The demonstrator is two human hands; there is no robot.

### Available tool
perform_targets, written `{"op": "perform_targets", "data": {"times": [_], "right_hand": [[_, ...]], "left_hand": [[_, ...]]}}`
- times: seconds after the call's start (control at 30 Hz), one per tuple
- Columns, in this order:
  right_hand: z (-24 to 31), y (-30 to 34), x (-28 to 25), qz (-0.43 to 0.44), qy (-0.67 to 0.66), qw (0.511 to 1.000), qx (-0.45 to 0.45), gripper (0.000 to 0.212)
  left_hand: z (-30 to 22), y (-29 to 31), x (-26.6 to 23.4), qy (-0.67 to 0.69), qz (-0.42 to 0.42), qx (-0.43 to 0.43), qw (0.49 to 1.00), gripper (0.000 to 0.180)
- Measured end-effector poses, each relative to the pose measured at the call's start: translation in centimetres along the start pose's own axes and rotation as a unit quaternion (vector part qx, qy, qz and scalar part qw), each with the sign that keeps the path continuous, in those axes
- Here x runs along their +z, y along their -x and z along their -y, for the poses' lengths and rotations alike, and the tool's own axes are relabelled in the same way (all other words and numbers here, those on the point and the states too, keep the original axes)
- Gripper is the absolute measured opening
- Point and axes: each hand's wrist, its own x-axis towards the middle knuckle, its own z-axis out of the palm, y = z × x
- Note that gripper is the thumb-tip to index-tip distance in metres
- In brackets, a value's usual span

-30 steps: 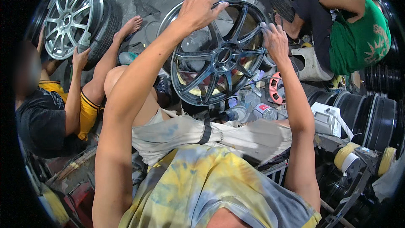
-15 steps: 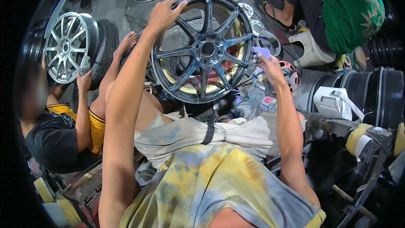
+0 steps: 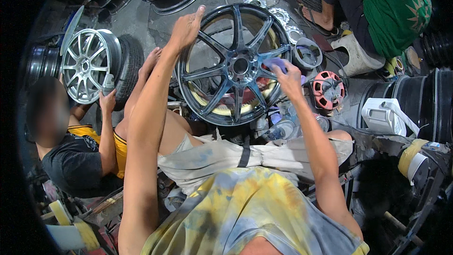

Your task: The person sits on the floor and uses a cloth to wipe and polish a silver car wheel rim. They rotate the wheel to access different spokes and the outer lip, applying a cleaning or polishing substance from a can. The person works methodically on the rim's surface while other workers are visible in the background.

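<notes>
A dark alloy wheel rim (image 3: 238, 87) with several blue-grey smeared spokes is propped in front of me, its face tilted toward me. My left hand (image 3: 187, 30) grips its upper left edge; the fingers are partly hidden and one digit points up. My right hand (image 3: 289, 80) is closed on a small purple pad (image 3: 276, 63), cloth or abrasive sheet, I cannot tell which. That pad lies over a right-hand spoke, inside the outer lip. Through the gaps between spokes a yellowish ring (image 3: 222, 107) shows behind the rim.
At left a person holds a grey tool (image 3: 108, 83) against a silver wheel (image 3: 86, 66), beside a tyre (image 3: 128, 68). On the right are a bucket (image 3: 307, 53), a red reel (image 3: 327, 89), a white container (image 3: 380, 115) and stacked dark rims (image 3: 417, 99). Someone in green (image 3: 396, 14) sits at upper right.
My right hand has moved the purple pad inward from the rim's right edge onto a spoke. My left hand stays at the upper left edge. The whole view has shifted slightly.
</notes>
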Motion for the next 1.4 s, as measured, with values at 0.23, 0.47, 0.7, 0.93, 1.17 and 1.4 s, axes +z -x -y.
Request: {"op": "perform_targets", "data": {"times": [0.23,0.47,0.7,0.93,1.17,1.4], "right_hand": [[11.1,-1.7,10.0,-0.057,0.025,0.969,-0.238,0.031],[14.8,-2.1,13.7,-0.074,-0.028,0.963,-0.257,0.029],[13.4,-1.0,11.9,-0.071,-0.006,0.949,-0.308,0.030],[16.0,-4.4,12.7,-0.043,-0.009,0.942,-0.334,0.027],[11.5,-1.8,11.2,-0.068,0.033,0.968,-0.239,0.020],[13.4,-4.1,11.2,-0.026,0.011,0.974,-0.223,0.021]], "left_hand": [[0.4,2.4,-1.7,0.012,0.009,-0.038,0.999,0.080],[0.3,3.9,-1.8,0.065,0.014,-0.046,0.997,0.080],[0.5,3.8,-1.3,0.102,-0.006,-0.036,0.994,0.083],[-0.4,2.8,-1.6,0.113,0.026,-0.031,0.993,0.085],[-0.4,2.9,-0.9,0.086,0.017,-0.022,0.996,0.086],[-0.8,2.5,-0.5,0.090,-0.004,-0.034,0.995,0.088]]}}
